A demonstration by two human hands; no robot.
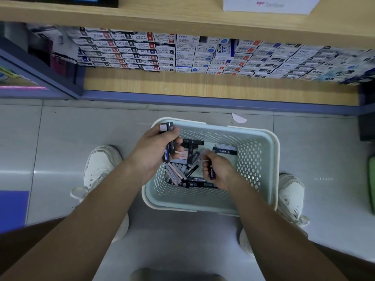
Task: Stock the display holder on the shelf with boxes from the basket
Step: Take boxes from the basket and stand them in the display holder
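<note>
1. The left hand (156, 151) is holding a small bundle of slim dark boxes (168, 154). Its grip is curled tightly round them, and their ends are sticking out past both sides of the grip.
2. The right hand (220, 172) is gripping a single dark box (212, 173) in curled fingers. Whether its fingertips are also touching another box just ahead of the grip is not clear.
3. The basket (272, 145) is sitting on the floor right under both grips. Many loose boxes (180, 170) are lying jumbled in it, below and between the two grips.
4. The shelf (203, 84) is lying well ahead of both grips, with stacked pen boxes (182, 53) filling its back. I cannot pick out the display holder anywhere in view.
5. Judging by this, the task is sitting at the gathering stage. A handful is being collected and nothing is going onto the shelf yet. Carrying the bundle up, loading the holder and returning for the rest are all remaining.
</note>
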